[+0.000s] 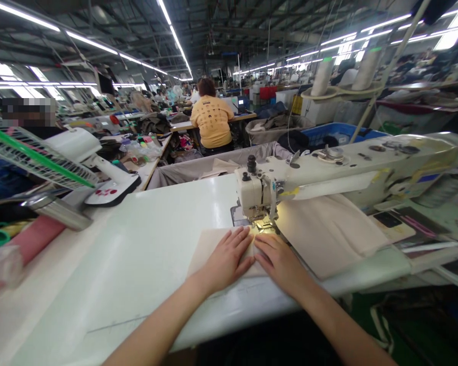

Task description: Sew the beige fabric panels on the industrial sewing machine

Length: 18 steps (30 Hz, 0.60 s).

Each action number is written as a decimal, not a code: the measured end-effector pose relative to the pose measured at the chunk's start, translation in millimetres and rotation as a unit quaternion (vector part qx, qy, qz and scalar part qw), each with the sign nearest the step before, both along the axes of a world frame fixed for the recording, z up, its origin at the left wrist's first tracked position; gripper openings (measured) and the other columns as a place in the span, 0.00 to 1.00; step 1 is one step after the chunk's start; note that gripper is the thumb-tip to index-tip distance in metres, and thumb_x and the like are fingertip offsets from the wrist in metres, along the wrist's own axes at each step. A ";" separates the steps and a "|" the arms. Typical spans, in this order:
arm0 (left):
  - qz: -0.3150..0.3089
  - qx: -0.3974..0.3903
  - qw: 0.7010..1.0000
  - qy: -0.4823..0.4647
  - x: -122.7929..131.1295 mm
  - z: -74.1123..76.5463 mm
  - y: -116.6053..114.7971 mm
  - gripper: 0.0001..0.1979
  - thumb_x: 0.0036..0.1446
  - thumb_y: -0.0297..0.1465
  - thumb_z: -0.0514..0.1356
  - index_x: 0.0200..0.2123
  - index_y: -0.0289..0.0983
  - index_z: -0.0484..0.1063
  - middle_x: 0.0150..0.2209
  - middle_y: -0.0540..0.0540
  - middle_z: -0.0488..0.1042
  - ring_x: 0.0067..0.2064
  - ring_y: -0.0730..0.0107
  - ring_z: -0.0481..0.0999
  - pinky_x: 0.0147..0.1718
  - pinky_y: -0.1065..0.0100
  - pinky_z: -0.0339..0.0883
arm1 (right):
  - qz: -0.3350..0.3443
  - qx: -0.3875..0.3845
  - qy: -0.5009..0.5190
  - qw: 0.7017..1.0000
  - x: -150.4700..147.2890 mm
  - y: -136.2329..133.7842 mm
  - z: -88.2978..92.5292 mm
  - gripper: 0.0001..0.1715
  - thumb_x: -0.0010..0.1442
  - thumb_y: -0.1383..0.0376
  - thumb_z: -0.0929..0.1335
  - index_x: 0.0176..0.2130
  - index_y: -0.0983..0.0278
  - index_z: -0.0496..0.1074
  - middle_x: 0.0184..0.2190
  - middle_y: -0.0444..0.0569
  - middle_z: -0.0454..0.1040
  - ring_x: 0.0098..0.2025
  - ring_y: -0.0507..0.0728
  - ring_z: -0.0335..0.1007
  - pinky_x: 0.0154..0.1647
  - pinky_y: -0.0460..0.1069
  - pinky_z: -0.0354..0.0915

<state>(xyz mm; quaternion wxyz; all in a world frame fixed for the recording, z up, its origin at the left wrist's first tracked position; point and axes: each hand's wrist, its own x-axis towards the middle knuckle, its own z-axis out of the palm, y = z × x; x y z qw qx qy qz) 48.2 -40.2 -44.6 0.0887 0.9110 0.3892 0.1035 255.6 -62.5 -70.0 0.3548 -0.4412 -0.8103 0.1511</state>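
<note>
A piece of beige fabric (204,246) lies on the pale table under the head of a sewing machine (252,190). My left hand (231,254) rests flat on it, fingers spread toward the lit needle area. Close beside it, my right hand (277,256) presses down on the fabric just in front of the presser foot (265,225), its fingers laid forward and its thumb a little apart. The two thumbs nearly meet. Under the right palm the fabric's edge is hidden. A larger beige fabric piece (328,236) lies right of the needle, beneath the machine arm.
A white fan (112,185) and a steel flask (61,211) stand at the left. Behind the table is a cloth-lined bin (175,173). A phone (387,219) lies at the right. Thread cones (322,76) rise behind the machine. A person in a yellow shirt (212,122) sits ahead.
</note>
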 end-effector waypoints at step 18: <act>-0.005 0.010 1.000 0.013 -1.8 -4.7 11.9 0.28 0.71 0.44 0.52 0.68 0.38 0.60 0.71 0.39 0.56 0.71 0.54 0.55 0.68 0.48 0.52 | -0.013 0.027 -0.010 0.999 -0.4 6.1 -3.8 0.16 0.66 0.69 0.65 0.52 0.63 0.75 0.53 0.56 0.76 0.56 0.64 0.70 0.58 0.63 0.70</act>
